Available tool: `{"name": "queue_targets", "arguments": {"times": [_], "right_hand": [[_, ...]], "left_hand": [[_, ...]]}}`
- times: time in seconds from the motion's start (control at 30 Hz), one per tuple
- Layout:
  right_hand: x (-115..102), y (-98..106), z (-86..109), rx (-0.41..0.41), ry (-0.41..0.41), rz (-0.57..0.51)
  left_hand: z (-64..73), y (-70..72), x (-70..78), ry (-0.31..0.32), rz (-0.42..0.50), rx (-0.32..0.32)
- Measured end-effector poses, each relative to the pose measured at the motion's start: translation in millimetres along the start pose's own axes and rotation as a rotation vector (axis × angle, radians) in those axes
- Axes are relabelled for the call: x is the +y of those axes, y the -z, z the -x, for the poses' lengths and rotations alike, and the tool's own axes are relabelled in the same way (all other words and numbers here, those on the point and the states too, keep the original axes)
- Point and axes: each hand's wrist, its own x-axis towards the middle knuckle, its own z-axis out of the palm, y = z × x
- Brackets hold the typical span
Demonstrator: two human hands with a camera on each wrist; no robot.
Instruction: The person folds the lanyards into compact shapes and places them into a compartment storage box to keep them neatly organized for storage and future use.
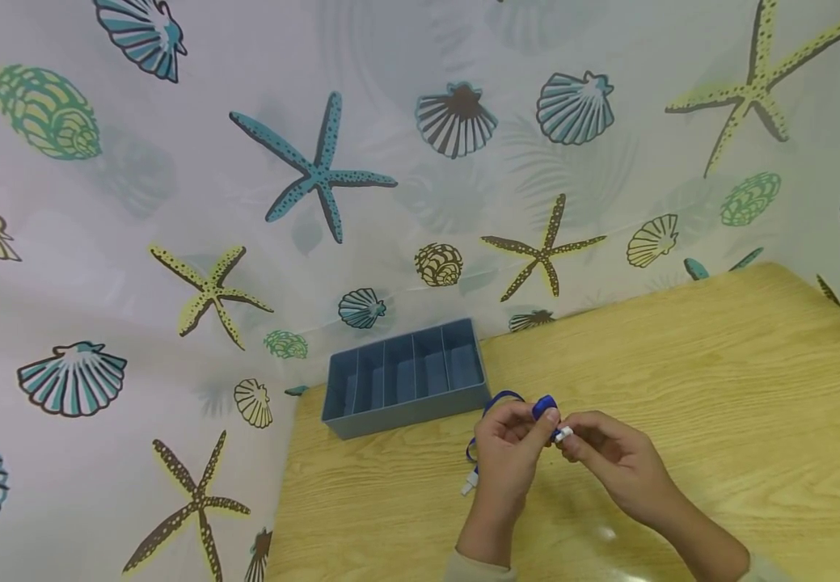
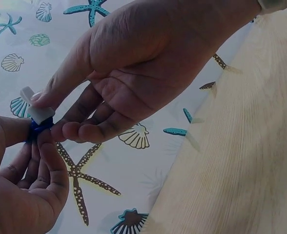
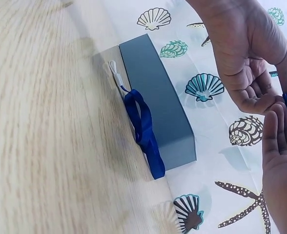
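My left hand [image 1: 508, 453] pinches a folded piece of blue ribbon strap [image 1: 545, 406] between thumb and fingers. With thumb and fingertips, my right hand [image 1: 619, 465] holds the small white plastic clip [image 1: 563, 435] on that strap. In the left wrist view the right thumb presses on the white clip [image 2: 40, 113], just above the blue strap [image 2: 38, 127]. A blue lanyard [image 3: 142, 119] with a white plastic end and thin white cord loop [image 3: 114, 68] lies on the table against the tray. Whether it joins the held strap cannot be told.
A grey-blue tray [image 1: 405, 412] with several narrow compartments stands at the table's back left. The table [image 1: 718, 380] has a wood-grain top. A curtain [image 1: 390, 73] printed with shells and starfish hangs behind it and to the left.
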Motion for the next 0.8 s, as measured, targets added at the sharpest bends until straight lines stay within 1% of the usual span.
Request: {"name": "queue_targets", "arguments": {"times": [0.1,0.27,0.33,0.4,0.53,0.67,0.8], "right_hand": [[-1.8,0.4,0.5,-0.017,-0.016,0.031],[-3.8,0.9,2.0,-0.020,-0.049,0.095],[-4.0,0.3,2.0,-0.006,-0.061,0.104],[-4.1,-0.6,1.7,0.010,-0.058,0.115],[-6.0,-2.7,0.0,0.059,-0.085,0.135],[-9.0,-4.1,-2.9,0.110,-0.116,0.138],[-11.1,-4.5,-4.8,0.144,-0.134,0.076]], "left_hand": [[0.4,0.7,0.8,0.026,0.001,0.003],[0.2,1.0,0.6,0.026,-0.018,0.013],[-0.2,0.3,0.8,0.030,-0.025,0.023],[-0.8,-0.4,1.2,0.050,-0.029,0.026],[0.1,-2.2,2.8,0.083,-0.036,0.030],[0.8,-2.4,3.5,0.102,-0.038,0.031],[0.4,-1.9,2.5,0.109,-0.032,0.033]]}}
